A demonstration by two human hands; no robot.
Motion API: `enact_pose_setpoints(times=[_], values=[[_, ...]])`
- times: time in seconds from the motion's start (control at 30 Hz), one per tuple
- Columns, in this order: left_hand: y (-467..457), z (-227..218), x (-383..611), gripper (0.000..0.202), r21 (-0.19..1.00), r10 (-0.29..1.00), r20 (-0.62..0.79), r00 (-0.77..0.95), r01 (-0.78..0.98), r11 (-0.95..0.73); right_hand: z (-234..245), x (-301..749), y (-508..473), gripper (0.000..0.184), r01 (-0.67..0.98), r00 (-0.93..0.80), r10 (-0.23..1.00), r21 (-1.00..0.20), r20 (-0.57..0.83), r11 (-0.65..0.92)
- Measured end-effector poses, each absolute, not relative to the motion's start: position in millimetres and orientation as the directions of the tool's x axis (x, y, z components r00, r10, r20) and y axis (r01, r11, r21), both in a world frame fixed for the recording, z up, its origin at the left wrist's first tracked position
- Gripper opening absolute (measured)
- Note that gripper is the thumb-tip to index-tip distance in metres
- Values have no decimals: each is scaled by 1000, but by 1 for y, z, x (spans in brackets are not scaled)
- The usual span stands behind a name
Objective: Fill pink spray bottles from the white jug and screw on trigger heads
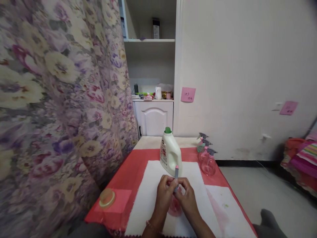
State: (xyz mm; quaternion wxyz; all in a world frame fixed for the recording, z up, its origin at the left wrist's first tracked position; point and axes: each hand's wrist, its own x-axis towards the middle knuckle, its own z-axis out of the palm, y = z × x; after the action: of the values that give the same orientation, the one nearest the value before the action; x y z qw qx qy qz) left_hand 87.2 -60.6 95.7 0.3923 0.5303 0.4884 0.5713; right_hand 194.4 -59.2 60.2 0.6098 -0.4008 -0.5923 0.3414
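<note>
Both hands meet around the spray head of a clear pink spray bottle (pixel 175 209), whose body shows below and between the wrists on a white cloth. My left hand (pixel 163 189) has its fingers closed at the grey spray head (pixel 176 172) with the pink nozzle tip pointing away from me. Closed on the other side of the same head and neck is my right hand (pixel 185 193). The fingers cover most of the neck. Just beyond them stands a large pale green detergent jug (pixel 170 150) with a green neck insert.
Several spray bottles (pixel 208 165) with grey heads line the table's right edge. A round yellowish cap (pixel 107 198) sits at the front left on a pink paper. A damp pink stain marks the white cloth (pixel 218 205) at right. A floral curtain (pixel 61 125) borders the left side.
</note>
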Motion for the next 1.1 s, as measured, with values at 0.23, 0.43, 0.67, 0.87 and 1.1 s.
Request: enact_pose_setpoints(times=[0.23,0.43,0.67,0.87,1.1], values=[[-61,97,85,27,972,966,228,-122,85,-219,67,194,-62,22,22,-9,887,-887,461,461],[-60,98,84,27,968,966,237,-105,110,-226,59,190,-56,15,22,83,895,-899,438,437],[-60,98,85,30,972,969,226,-105,96,-216,61,197,-59,22,-3,-42,875,-876,482,482],[-59,98,84,32,971,971,218,-99,118,-206,59,192,-56,17,60,91,889,-894,448,444],[-60,97,85,32,971,973,213,-87,130,-201,62,196,-59,20,-31,-18,880,-880,475,475]])
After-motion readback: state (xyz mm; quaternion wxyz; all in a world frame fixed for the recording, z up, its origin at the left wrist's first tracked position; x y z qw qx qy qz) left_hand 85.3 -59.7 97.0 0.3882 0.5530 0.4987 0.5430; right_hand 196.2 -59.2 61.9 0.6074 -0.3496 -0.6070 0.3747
